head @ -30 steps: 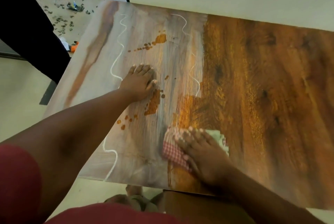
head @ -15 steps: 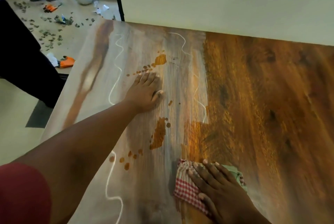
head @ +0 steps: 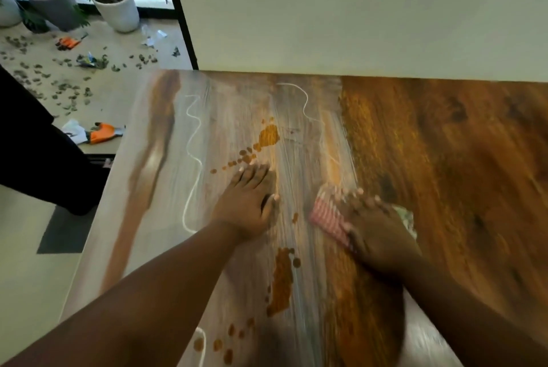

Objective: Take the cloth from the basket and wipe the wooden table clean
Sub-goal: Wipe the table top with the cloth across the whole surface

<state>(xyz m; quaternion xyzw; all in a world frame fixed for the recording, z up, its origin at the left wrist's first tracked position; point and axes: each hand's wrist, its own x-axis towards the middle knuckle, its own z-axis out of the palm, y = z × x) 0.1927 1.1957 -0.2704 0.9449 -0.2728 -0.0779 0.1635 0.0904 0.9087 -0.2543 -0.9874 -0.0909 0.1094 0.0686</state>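
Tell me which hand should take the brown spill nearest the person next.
Right. The right hand already presses the cloth flat, just right of that brown spill. The left hand lies bare on the table, bracing.

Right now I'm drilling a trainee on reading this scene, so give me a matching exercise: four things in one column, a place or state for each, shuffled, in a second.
Things:
1. left hand
2. right hand
3. cloth
4. orange-brown spill

Places or states:
A. pressed under a hand at the border of the wiped area
B. flat on the cloudy part of the wooden table
C. lying unwiped nearer the table's front edge
D. pushing down on the checked fabric

Pairs: 1-B, 2-D, 3-A, 4-C
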